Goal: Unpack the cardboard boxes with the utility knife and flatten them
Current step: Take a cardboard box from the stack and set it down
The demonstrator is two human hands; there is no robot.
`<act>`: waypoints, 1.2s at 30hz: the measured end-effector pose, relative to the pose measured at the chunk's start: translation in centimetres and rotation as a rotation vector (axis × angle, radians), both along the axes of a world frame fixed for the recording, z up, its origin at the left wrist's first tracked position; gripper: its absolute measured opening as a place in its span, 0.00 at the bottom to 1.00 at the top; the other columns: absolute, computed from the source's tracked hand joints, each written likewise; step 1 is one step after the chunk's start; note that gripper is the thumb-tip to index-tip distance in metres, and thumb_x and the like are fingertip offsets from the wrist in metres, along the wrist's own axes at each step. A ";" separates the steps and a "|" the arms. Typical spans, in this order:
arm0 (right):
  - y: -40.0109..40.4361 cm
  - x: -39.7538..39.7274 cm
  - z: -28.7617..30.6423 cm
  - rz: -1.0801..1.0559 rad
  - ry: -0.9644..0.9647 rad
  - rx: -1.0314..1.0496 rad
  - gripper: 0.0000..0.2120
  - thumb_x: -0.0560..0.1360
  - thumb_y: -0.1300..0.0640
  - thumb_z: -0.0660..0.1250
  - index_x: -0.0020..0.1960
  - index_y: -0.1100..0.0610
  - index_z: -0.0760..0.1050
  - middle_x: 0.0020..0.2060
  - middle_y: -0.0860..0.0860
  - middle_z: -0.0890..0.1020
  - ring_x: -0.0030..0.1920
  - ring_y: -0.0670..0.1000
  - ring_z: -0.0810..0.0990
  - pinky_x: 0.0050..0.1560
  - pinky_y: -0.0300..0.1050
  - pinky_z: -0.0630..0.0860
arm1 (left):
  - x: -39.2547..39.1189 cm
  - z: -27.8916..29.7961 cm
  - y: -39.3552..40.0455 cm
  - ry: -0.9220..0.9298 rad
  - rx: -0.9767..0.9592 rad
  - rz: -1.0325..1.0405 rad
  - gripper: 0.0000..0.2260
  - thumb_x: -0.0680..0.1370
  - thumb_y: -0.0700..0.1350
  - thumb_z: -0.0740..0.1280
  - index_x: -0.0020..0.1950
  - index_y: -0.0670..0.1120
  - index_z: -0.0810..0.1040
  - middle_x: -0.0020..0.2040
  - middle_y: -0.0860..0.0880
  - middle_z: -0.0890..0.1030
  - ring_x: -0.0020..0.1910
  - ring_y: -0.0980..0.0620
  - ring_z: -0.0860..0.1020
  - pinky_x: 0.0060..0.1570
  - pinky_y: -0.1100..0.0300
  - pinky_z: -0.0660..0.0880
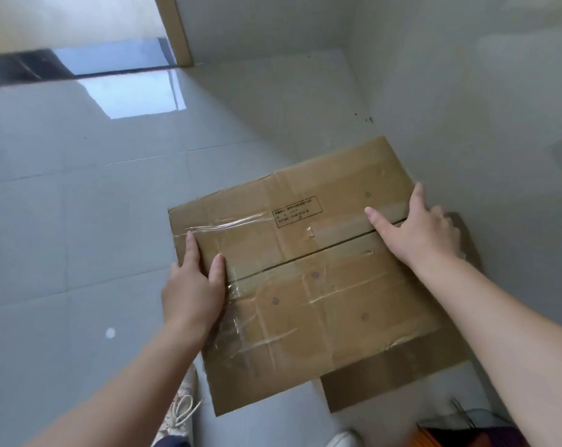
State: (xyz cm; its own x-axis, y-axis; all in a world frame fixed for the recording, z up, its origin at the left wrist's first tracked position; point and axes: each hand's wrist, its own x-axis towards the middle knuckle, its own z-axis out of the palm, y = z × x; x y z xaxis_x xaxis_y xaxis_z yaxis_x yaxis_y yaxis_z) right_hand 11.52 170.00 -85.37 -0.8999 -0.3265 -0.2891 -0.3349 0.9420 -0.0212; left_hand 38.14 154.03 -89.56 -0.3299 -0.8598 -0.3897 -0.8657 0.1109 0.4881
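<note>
Brown flattened cardboard box [305, 285] lay tilted over grey tiled floor [79, 204], left hand [192, 291] gripped its left edge, right hand [421, 230] gripped right edge, white wall [466, 91] behind.

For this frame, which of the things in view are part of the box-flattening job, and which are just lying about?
Part of the job:
- flattened cardboard box, taped, held at its side edges
- left hand, gripping the left edge
- right hand, gripping the right edge
- second flat cardboard piece underneath

Just lying about:
- upright cardboard strip by the wall
- white shoes
- dark items at bottom right, unclear
No utility knife is in view.
</note>
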 end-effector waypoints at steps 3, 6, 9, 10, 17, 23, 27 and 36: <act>-5.7 2.3 1.1 0.100 -0.003 -0.028 0.47 0.69 0.24 0.51 0.78 0.47 0.41 0.66 0.64 0.68 0.65 0.64 0.69 0.64 0.57 0.66 | 2.8 1.0 -4.9 -0.009 -0.039 0.060 0.28 0.81 0.57 0.55 0.78 0.56 0.50 0.67 0.38 0.70 0.64 0.38 0.70 0.60 0.50 0.68; -11.7 5.1 1.6 0.196 -0.009 -0.050 0.46 0.69 0.24 0.50 0.78 0.46 0.42 0.64 0.64 0.70 0.64 0.63 0.70 0.64 0.55 0.66 | 6.3 2.0 -10.4 -0.019 -0.076 0.114 0.27 0.80 0.57 0.55 0.78 0.56 0.51 0.66 0.37 0.71 0.64 0.38 0.70 0.60 0.49 0.67; -17.7 8.3 1.8 0.244 -0.016 -0.048 0.46 0.69 0.24 0.49 0.78 0.46 0.42 0.63 0.63 0.71 0.63 0.62 0.71 0.63 0.53 0.67 | 10.1 3.2 -15.7 -0.034 -0.108 0.173 0.27 0.80 0.57 0.55 0.78 0.56 0.52 0.64 0.37 0.71 0.62 0.37 0.71 0.59 0.49 0.68; -19.7 9.5 1.8 0.259 -0.016 -0.052 0.46 0.69 0.24 0.48 0.78 0.46 0.41 0.62 0.63 0.72 0.62 0.62 0.72 0.62 0.53 0.67 | 11.3 3.5 -17.4 -0.041 -0.117 0.188 0.27 0.80 0.57 0.55 0.78 0.56 0.52 0.64 0.37 0.71 0.61 0.37 0.71 0.59 0.49 0.68; -31.2 15.5 0.2 0.336 -0.050 -0.110 0.45 0.70 0.25 0.50 0.79 0.47 0.43 0.62 0.63 0.72 0.62 0.62 0.72 0.61 0.54 0.68 | 17.8 3.4 -27.0 -0.122 -0.155 0.300 0.26 0.80 0.59 0.54 0.78 0.57 0.52 0.65 0.38 0.70 0.60 0.37 0.72 0.56 0.49 0.69; -37.0 18.2 -3.4 0.459 -0.071 -0.118 0.44 0.71 0.26 0.50 0.79 0.47 0.42 0.61 0.62 0.73 0.61 0.61 0.73 0.58 0.52 0.70 | 21.3 0.2 -32.0 -0.179 -0.149 0.402 0.26 0.80 0.60 0.54 0.77 0.58 0.53 0.67 0.37 0.70 0.64 0.38 0.70 0.60 0.49 0.68; -40.0 20.3 -7.6 0.545 -0.079 -0.108 0.44 0.71 0.25 0.49 0.79 0.47 0.42 0.60 0.60 0.73 0.59 0.60 0.74 0.55 0.50 0.71 | 23.6 -3.9 -34.4 -0.210 -0.173 0.468 0.26 0.79 0.62 0.53 0.77 0.59 0.54 0.68 0.38 0.70 0.65 0.38 0.70 0.60 0.50 0.68; -45.0 25.9 -21.5 0.577 -0.050 -0.075 0.44 0.71 0.25 0.48 0.78 0.47 0.44 0.61 0.59 0.73 0.59 0.59 0.75 0.52 0.49 0.71 | 29.6 -18.8 -38.7 -0.224 -0.200 0.517 0.30 0.77 0.66 0.54 0.77 0.57 0.57 0.68 0.43 0.72 0.66 0.41 0.70 0.58 0.52 0.70</act>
State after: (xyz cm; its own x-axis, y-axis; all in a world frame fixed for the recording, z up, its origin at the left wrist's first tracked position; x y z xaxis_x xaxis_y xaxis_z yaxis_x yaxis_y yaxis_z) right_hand 37.42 124.97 -106.89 -0.5564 -0.7812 -0.2833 -0.7903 0.6028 -0.1100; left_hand 67.69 115.31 -108.34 0.2225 -0.9509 -0.2152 -0.9114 -0.2812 0.3004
